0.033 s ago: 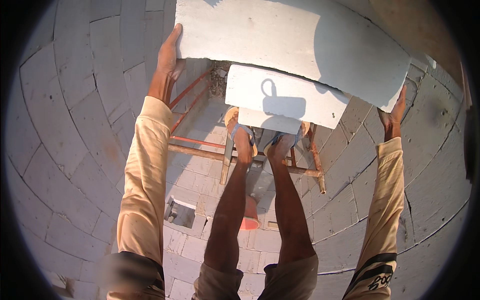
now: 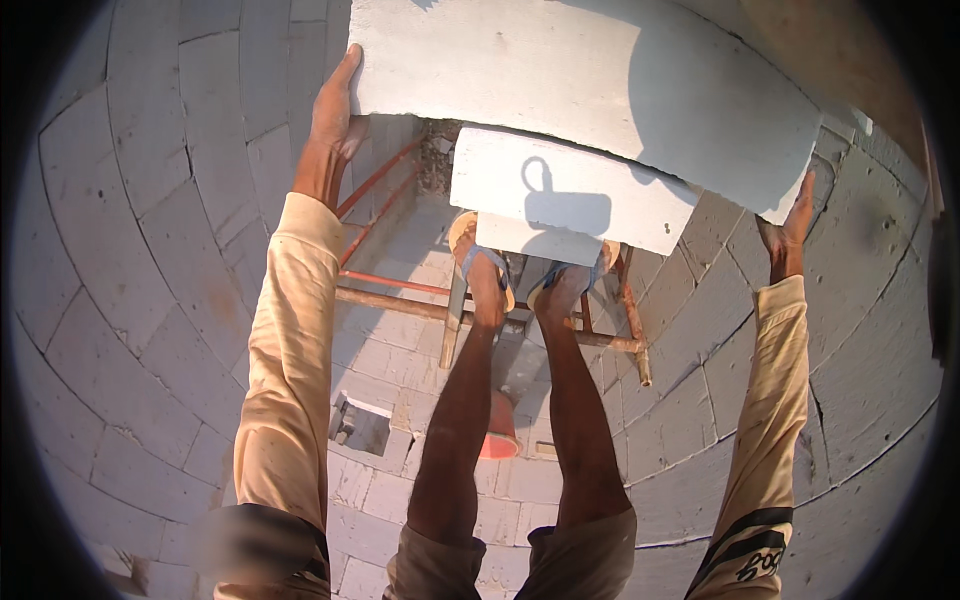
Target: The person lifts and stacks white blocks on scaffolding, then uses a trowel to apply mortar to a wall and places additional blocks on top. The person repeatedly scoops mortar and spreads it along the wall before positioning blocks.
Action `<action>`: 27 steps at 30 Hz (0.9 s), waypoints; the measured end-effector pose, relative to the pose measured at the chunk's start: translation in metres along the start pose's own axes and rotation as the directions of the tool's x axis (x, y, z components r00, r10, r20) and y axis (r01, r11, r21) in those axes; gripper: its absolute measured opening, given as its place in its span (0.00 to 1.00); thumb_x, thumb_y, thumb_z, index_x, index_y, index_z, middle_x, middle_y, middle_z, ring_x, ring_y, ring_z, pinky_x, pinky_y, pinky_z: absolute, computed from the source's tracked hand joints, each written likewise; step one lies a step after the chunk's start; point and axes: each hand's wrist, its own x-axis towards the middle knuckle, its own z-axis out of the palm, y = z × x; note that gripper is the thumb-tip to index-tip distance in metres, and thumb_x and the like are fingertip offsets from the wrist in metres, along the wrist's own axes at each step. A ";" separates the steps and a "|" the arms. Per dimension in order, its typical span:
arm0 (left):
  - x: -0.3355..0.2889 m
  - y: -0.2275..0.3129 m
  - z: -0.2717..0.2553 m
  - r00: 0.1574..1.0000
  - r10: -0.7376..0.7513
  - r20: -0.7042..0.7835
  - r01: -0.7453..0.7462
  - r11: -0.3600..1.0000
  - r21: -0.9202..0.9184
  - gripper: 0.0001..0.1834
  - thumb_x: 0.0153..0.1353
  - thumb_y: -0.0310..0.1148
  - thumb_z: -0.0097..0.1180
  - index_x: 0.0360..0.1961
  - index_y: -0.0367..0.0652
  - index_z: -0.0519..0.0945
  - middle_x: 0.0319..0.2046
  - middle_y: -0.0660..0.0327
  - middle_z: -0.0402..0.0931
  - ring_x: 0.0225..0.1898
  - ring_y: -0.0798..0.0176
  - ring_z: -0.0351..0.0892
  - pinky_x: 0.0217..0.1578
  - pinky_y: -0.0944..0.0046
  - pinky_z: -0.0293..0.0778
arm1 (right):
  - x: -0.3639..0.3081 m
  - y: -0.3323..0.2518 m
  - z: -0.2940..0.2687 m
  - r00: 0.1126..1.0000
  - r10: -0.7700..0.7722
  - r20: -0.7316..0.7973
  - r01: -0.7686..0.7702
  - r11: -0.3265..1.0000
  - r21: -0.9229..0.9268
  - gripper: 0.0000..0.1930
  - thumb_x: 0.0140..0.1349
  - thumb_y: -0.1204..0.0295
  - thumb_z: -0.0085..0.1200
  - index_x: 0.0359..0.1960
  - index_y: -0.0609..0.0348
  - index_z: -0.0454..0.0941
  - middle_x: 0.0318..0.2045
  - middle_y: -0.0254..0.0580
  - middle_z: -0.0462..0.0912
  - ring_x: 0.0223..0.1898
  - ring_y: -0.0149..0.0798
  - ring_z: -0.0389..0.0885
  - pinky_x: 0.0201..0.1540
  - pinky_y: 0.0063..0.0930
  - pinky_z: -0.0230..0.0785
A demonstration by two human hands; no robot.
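White block [image 2: 500, 65], right sleeve [image 2: 772, 400] with seemingly handwritten lettering [image 2: 762, 566]

Tan sleeves [image 2: 285, 380] carry black bands [image 2: 760, 520]; shorts [image 2: 585, 555] are brown, sandals [image 2: 478, 257] blue-strapped.

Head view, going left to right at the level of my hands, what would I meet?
Left block wall, left hand, upper white block, right hand, right block wall.

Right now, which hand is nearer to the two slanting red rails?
Left. The left hand is just up and left of the slanting red rails in the picture; the right hand is far to their right, at the upper white block's other end.
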 end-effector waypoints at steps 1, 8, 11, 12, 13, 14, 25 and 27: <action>-0.003 0.005 0.000 1.000 -0.012 -0.002 0.012 1.000 -0.007 0.42 0.71 0.50 0.58 0.73 0.29 0.61 0.72 0.46 0.62 0.74 0.50 0.59 0.75 0.52 0.50 | -0.007 -0.004 0.003 1.000 0.001 0.025 -0.001 1.000 -0.001 0.31 0.77 0.47 0.44 0.71 0.56 0.66 0.64 0.43 0.75 0.62 0.46 0.76 0.66 0.45 0.70; -0.019 0.047 0.006 0.998 -0.049 -0.041 0.055 0.988 0.141 0.41 0.74 0.48 0.55 0.72 0.24 0.60 0.73 0.41 0.60 0.75 0.49 0.57 0.75 0.52 0.50 | -0.063 -0.055 0.021 0.998 -0.023 0.051 0.030 0.991 -0.129 0.33 0.75 0.51 0.50 0.69 0.67 0.66 0.62 0.50 0.75 0.62 0.46 0.77 0.64 0.44 0.73; -0.020 0.049 0.004 0.998 -0.057 -0.002 0.057 0.991 0.122 0.41 0.75 0.48 0.53 0.74 0.24 0.57 0.73 0.39 0.58 0.75 0.48 0.57 0.75 0.53 0.52 | -0.095 -0.075 0.025 0.997 -0.070 -0.030 0.064 0.986 -0.157 0.31 0.74 0.54 0.54 0.67 0.68 0.68 0.60 0.49 0.76 0.59 0.44 0.79 0.63 0.41 0.73; -0.020 0.048 0.002 0.999 -0.049 0.005 0.048 0.992 0.118 0.41 0.74 0.48 0.53 0.74 0.24 0.57 0.73 0.39 0.58 0.75 0.48 0.57 0.75 0.53 0.52 | -0.105 -0.078 0.027 0.993 -0.102 -0.066 0.089 0.981 -0.175 0.31 0.73 0.54 0.55 0.67 0.67 0.68 0.59 0.49 0.77 0.59 0.43 0.79 0.63 0.40 0.73; -0.019 0.047 0.000 0.999 -0.051 -0.010 0.052 0.992 0.113 0.42 0.74 0.49 0.54 0.74 0.25 0.57 0.73 0.40 0.58 0.75 0.48 0.57 0.75 0.54 0.52 | -0.116 -0.082 0.028 0.987 -0.130 -0.099 0.108 0.974 -0.199 0.31 0.73 0.55 0.56 0.66 0.67 0.69 0.59 0.49 0.77 0.59 0.43 0.79 0.63 0.39 0.72; -0.019 0.046 -0.003 0.999 -0.040 0.032 0.036 0.994 0.101 0.42 0.74 0.48 0.54 0.74 0.25 0.58 0.73 0.41 0.59 0.74 0.49 0.59 0.74 0.54 0.53 | -0.127 -0.084 0.029 0.986 -0.151 -0.072 0.138 0.977 -0.164 0.30 0.71 0.55 0.59 0.65 0.68 0.71 0.58 0.50 0.77 0.60 0.43 0.78 0.64 0.41 0.69; -0.013 0.079 -0.004 0.995 -0.087 0.053 0.062 0.928 0.368 0.35 0.70 0.47 0.60 0.67 0.27 0.73 0.57 0.50 0.79 0.57 0.59 0.78 0.59 0.62 0.70 | -0.275 -0.058 0.025 0.943 -0.125 -0.309 0.084 0.986 -0.142 0.39 0.62 0.54 0.67 0.67 0.68 0.67 0.58 0.57 0.76 0.61 0.51 0.77 0.62 0.48 0.72; -0.014 0.079 0.001 0.995 -0.072 0.076 0.038 0.926 0.376 0.34 0.69 0.47 0.61 0.65 0.28 0.75 0.53 0.51 0.81 0.52 0.60 0.80 0.56 0.63 0.72 | -0.310 -0.059 0.031 0.922 -0.100 -0.374 0.044 0.987 -0.156 0.42 0.59 0.52 0.67 0.70 0.63 0.65 0.62 0.53 0.73 0.65 0.51 0.71 0.65 0.49 0.67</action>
